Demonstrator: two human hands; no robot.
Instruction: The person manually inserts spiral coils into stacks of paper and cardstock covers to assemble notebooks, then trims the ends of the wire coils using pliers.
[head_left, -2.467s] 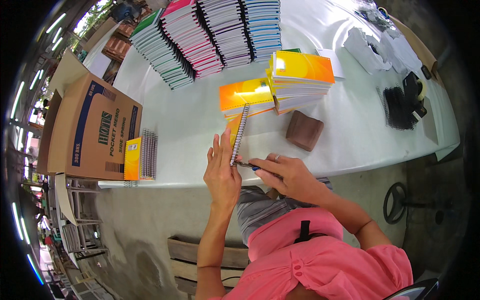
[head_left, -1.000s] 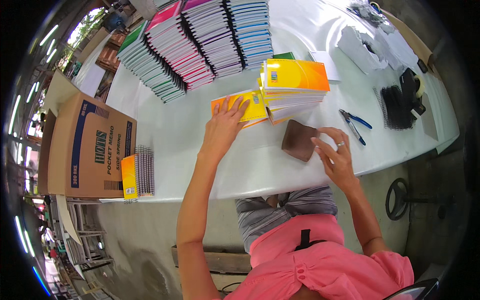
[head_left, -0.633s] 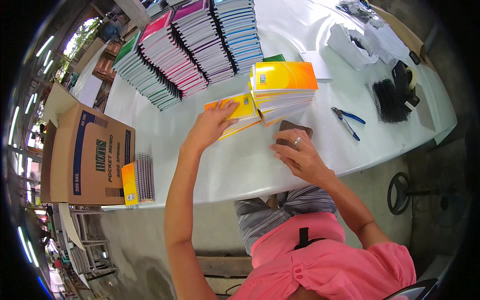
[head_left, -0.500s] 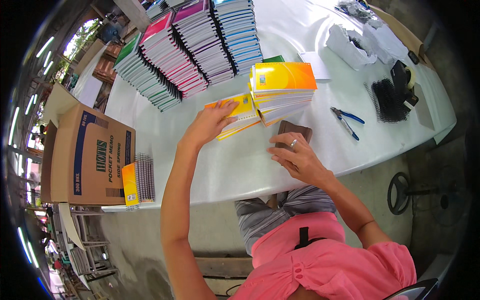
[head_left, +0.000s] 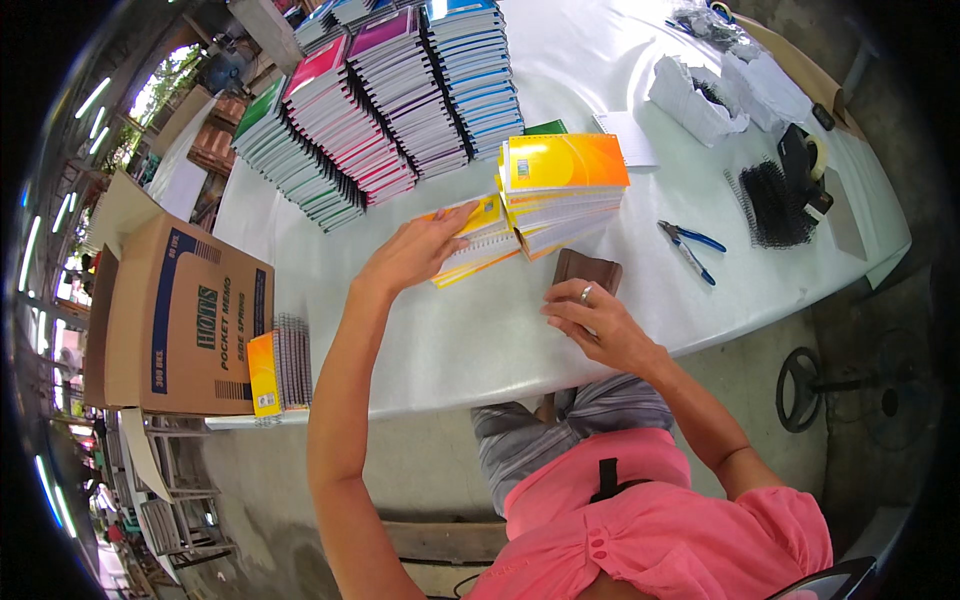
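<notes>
My left hand (head_left: pixel 418 248) lies over a low stack of small yellow-covered spiral memo notebooks (head_left: pixel 485 250), its fingers stretched out flat across the top cover. Right beside it rises a taller pile of yellow and orange notebooks (head_left: pixel 565 162), fanned unevenly along its near side. My right hand (head_left: pixel 605 328), with a ring on one finger, hovers at the near edge of a brown block (head_left: pixel 588 270). Its fingers are loosely bent and slightly apart, and nothing shows in them. Whether they touch the block I cannot tell.
Tall stacks of green, red, purple and blue notebooks (head_left: pixel 400 100) stand at the back left. A cardboard box (head_left: pixel 195 310) and more spiral notebooks (head_left: pixel 275 368) sit left. Blue-handled pliers (head_left: pixel 690 250), black wire coils (head_left: pixel 770 205), a tape dispenser (head_left: pixel 800 165) and white wrapping (head_left: pixel 695 100) lie right.
My right hand has drawn back slightly toward me from the brown block, its fingers curling closer together. My left hand stays on the low notebook stack, shifted only a little.
</notes>
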